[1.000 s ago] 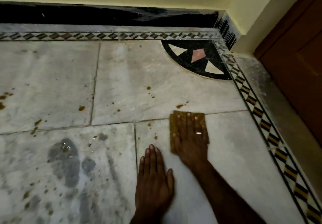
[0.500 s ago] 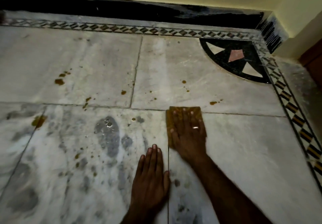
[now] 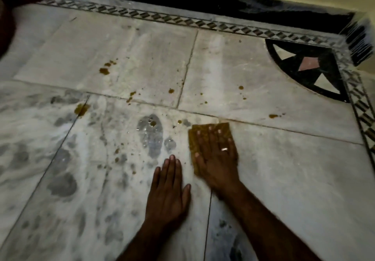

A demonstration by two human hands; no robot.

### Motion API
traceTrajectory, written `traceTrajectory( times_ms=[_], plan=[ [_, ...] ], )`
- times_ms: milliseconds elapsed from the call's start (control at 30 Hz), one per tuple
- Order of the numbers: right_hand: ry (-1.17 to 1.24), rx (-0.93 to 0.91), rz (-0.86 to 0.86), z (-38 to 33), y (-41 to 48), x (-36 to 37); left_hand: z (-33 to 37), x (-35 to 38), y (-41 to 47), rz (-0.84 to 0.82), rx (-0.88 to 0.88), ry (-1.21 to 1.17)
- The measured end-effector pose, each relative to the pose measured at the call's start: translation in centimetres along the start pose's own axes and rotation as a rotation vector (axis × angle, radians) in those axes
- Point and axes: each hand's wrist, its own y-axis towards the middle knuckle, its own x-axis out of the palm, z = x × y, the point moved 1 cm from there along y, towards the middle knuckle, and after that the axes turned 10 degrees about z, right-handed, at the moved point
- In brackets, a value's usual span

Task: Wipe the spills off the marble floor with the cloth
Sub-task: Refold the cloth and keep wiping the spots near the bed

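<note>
A mustard-brown cloth (image 3: 192, 142), flat and roughly rectangular, is pressed onto the marble floor (image 3: 284, 169) just below a tile joint. It is largely covered by the straight, spread fingers of the right hand (image 3: 217, 159). The left hand (image 3: 168, 189) is laid flat on the floor just beside it, fingers straight and together with nothing held, and brown spills (image 3: 104, 71) are scattered over the slabs to the left and beyond.
</note>
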Motion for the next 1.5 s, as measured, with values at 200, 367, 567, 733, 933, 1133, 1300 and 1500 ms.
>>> traceTrajectory(
  times_ms=[200,367,567,733,933,1133,1300,1500],
  plan=[
    [0.021,-0.188,-0.041,1.9,-8.1,-2.2,-4.6,-0.9,-1.8,-0.051,-0.052,0.067],
    [0.01,0.049,-0.045,-1.4,-1.6,-0.5,-4.9,-0.9,-1.9,-0.021,-0.042,0.068],
    [0.045,-0.306,-0.014,-4.8,-7.3,-1.5,-5.3,-0.8,-2.4,0.058,-0.023,0.037],
    [0.006,-0.152,-0.073,0.8,-8.2,-2.4,-5.0,-1.1,-2.1,0.036,-0.039,0.021],
    [0.0,-0.072,-0.109,-5.3,-0.3,0.1,-4.9,-1.2,-2.3,0.062,-0.074,-0.032],
    [-0.05,-0.443,-0.182,-4.5,-6.0,-2.6,-5.1,-1.3,-2.1,0.075,-0.095,-0.094],
    [-0.161,-0.462,-0.371,0.0,-6.6,-5.7,-5.0,-2.6,-1.8,-0.005,-0.109,-0.172],
    [-0.101,-0.336,-0.29,-2.6,0.1,-1.7,-4.8,-1.9,-2.1,0.05,-0.126,-0.163]
  ],
)
